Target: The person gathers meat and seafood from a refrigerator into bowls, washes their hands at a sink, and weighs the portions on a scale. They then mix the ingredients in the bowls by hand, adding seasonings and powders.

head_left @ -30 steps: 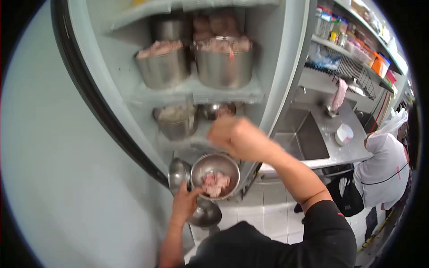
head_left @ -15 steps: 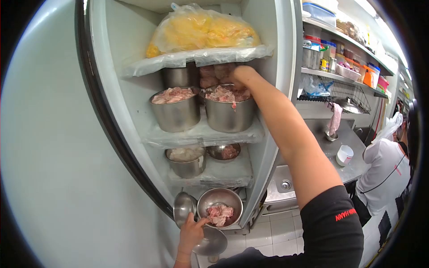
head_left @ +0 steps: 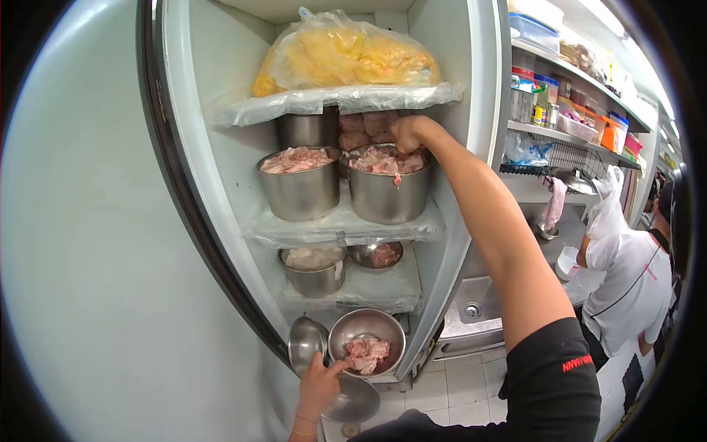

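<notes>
Hands: my right hand (head_left: pixel 409 133) sat high in the pot (head_left: pixel 389 199), fingers curled on meat (head_left: pixel 374 159), grip unclear; my left hand (head_left: pixel 319 383) gripped the bowl (head_left: pixel 392 333), straight below, well apart

bright, even light; fisheye edges curved, dark corners.

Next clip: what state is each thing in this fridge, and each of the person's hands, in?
Fridge door: swung open.
Yellow bag: full, lying on top shelf.
Left pot: uncovered, heaped with raw meat.
Right pot: uncovered, full of meat, strip hanging over rim.
Right hand: at right pot's meat, grip unclear.
Steel bowl: partly filled with meat, held at rim.
Left hand: grip closed on steel bowl.
</notes>
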